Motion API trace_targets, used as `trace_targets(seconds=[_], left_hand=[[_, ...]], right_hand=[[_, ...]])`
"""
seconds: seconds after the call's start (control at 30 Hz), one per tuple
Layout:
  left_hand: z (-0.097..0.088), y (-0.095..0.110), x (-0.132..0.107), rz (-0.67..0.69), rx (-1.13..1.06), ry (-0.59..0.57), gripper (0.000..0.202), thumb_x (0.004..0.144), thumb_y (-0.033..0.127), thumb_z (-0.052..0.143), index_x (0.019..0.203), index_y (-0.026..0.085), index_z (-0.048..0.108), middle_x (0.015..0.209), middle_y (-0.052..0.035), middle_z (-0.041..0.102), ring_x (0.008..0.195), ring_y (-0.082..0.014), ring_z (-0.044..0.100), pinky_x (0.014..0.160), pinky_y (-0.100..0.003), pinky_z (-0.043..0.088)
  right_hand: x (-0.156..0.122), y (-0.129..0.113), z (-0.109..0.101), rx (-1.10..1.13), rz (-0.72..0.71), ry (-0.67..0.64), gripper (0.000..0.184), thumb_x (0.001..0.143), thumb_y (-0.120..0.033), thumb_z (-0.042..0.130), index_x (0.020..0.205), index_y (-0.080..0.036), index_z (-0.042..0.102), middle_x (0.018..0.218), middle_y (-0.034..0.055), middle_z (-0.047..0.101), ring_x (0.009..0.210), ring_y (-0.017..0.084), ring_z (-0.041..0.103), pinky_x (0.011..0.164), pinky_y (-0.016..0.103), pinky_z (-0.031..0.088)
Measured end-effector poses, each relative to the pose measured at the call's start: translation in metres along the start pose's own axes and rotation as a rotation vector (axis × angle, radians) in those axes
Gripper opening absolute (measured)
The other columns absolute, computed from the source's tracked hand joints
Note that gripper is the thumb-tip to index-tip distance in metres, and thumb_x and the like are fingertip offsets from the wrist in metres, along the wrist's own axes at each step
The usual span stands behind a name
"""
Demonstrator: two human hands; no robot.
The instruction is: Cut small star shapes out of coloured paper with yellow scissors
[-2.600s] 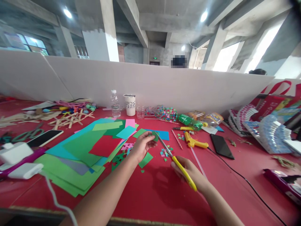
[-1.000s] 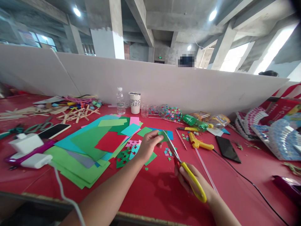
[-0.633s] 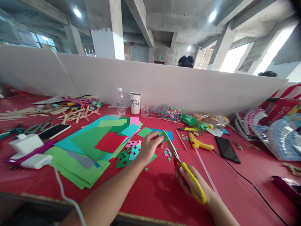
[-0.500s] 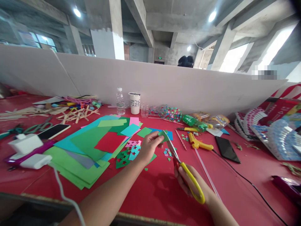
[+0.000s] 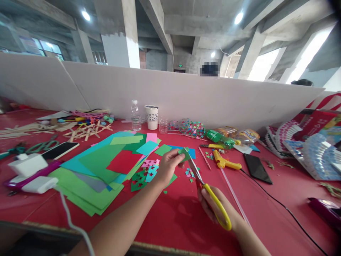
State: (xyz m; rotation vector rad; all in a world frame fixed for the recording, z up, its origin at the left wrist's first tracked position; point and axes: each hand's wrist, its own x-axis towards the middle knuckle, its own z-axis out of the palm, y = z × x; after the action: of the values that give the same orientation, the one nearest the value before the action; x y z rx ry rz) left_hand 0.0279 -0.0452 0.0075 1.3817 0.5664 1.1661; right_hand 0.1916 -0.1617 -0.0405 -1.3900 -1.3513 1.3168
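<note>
Between the thumb and fingers of my left hand (image 5: 169,164) is a small piece of green paper (image 5: 184,155). My right hand (image 5: 213,202) grips scissors (image 5: 217,206) with yellow and red handles. Their blades lie against the right edge of the green piece, pointing up and away from me; how far apart the blades are is hard to see. Under and beside my hands are small star cutouts (image 5: 190,173), a green sheet with star-shaped holes (image 5: 138,180) and a blue punched sheet (image 5: 152,172).
Coloured paper sheets (image 5: 101,160) are spread at the left. A yellow glue gun (image 5: 226,163) with its cord and a black phone (image 5: 257,169) lie at the right. At the back stand a water bottle (image 5: 135,117) and a white cup (image 5: 152,118), before a white partition (image 5: 170,87).
My hands, the green paper and the scissors stay almost the same. The whole view has shifted very slightly.
</note>
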Motion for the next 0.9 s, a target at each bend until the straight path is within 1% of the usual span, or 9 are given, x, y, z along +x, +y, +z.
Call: trace_targets(seconds=[0.17,0.37,0.43,0.57,0.63,0.67,0.73,0.8,0.9], left_hand=[[0.000,0.001,0.000,-0.002,0.010,0.001,0.019,0.080,0.031,0.058,0.069,0.016,0.061,0.060,0.0021,0.053,0.056,-0.0104,0.050,0.058,-0.024,0.041],[-0.001,0.001,0.001,-0.005,0.006,-0.003,0.019,0.079,0.032,0.059,0.067,0.017,0.061,0.059,0.0020,0.054,0.055,-0.0108,0.050,0.058,-0.025,0.041],[-0.002,0.002,0.002,-0.023,-0.008,-0.015,0.019,0.079,0.031,0.059,0.065,0.017,0.060,0.058,0.0017,0.054,0.054,-0.0111,0.051,0.058,-0.025,0.040],[-0.005,0.002,0.004,-0.077,-0.108,-0.003,0.014,0.076,0.027,0.059,0.067,0.017,0.060,0.057,0.0012,0.057,0.054,-0.0111,0.051,0.056,-0.024,0.039],[-0.007,0.002,0.006,-0.091,-0.114,-0.016,0.013,0.075,0.025,0.059,0.065,0.017,0.059,0.057,0.0009,0.057,0.053,-0.0111,0.051,0.056,-0.025,0.039],[-0.008,0.002,0.006,-0.097,-0.097,-0.042,0.014,0.075,0.025,0.058,0.064,0.017,0.058,0.056,0.0008,0.057,0.053,-0.0111,0.051,0.056,-0.025,0.039],[-0.008,0.001,0.005,-0.123,-0.034,-0.140,0.015,0.076,0.024,0.057,0.062,0.017,0.057,0.055,0.0008,0.055,0.052,-0.0112,0.050,0.056,-0.025,0.039],[-0.004,0.000,0.002,-0.178,0.053,-0.276,0.014,0.075,0.024,0.057,0.062,0.017,0.059,0.053,0.0012,0.053,0.052,-0.0117,0.049,0.055,-0.025,0.039],[0.003,-0.004,-0.005,-0.270,0.168,-0.477,0.012,0.072,0.025,0.059,0.063,0.017,0.061,0.052,0.0017,0.052,0.051,-0.0122,0.048,0.054,-0.025,0.037]], right_hand=[[-0.001,-0.001,-0.003,-0.013,0.022,-0.015,0.051,0.081,-0.072,0.041,0.072,-0.022,0.045,0.041,-0.0074,0.044,0.032,0.008,0.035,0.033,0.019,0.027],[-0.001,-0.005,-0.005,-0.043,0.022,0.018,0.054,0.076,-0.075,0.044,0.067,-0.022,0.046,0.038,-0.0068,0.044,0.030,0.008,0.034,0.031,0.020,0.026],[0.000,-0.003,-0.005,-0.037,0.019,0.033,0.054,0.076,-0.075,0.045,0.067,-0.022,0.046,0.036,-0.0071,0.044,0.028,0.008,0.033,0.030,0.019,0.024],[0.003,0.007,-0.003,0.010,-0.006,0.086,0.050,0.080,-0.070,0.045,0.067,-0.022,0.044,0.038,-0.0079,0.043,0.030,0.007,0.032,0.030,0.019,0.022],[0.005,0.010,-0.002,0.039,-0.024,0.109,0.048,0.081,-0.067,0.047,0.067,-0.022,0.042,0.039,-0.0083,0.042,0.031,0.007,0.032,0.031,0.018,0.022],[0.005,0.010,-0.003,0.053,-0.033,0.125,0.047,0.082,-0.066,0.047,0.068,-0.022,0.042,0.040,-0.0085,0.042,0.031,0.007,0.032,0.031,0.018,0.023],[0.007,0.007,-0.004,0.076,-0.055,0.165,0.045,0.083,-0.065,0.046,0.070,-0.022,0.043,0.040,-0.0089,0.041,0.031,0.007,0.033,0.031,0.018,0.024],[0.007,0.001,-0.005,0.089,-0.076,0.205,0.044,0.083,-0.064,0.048,0.071,-0.021,0.045,0.040,-0.0092,0.041,0.030,0.007,0.034,0.031,0.018,0.025],[0.008,-0.009,-0.005,0.103,-0.094,0.249,0.040,0.079,-0.058,0.057,0.068,-0.021,0.045,0.039,-0.0103,0.039,0.029,0.006,0.033,0.031,0.018,0.025]])
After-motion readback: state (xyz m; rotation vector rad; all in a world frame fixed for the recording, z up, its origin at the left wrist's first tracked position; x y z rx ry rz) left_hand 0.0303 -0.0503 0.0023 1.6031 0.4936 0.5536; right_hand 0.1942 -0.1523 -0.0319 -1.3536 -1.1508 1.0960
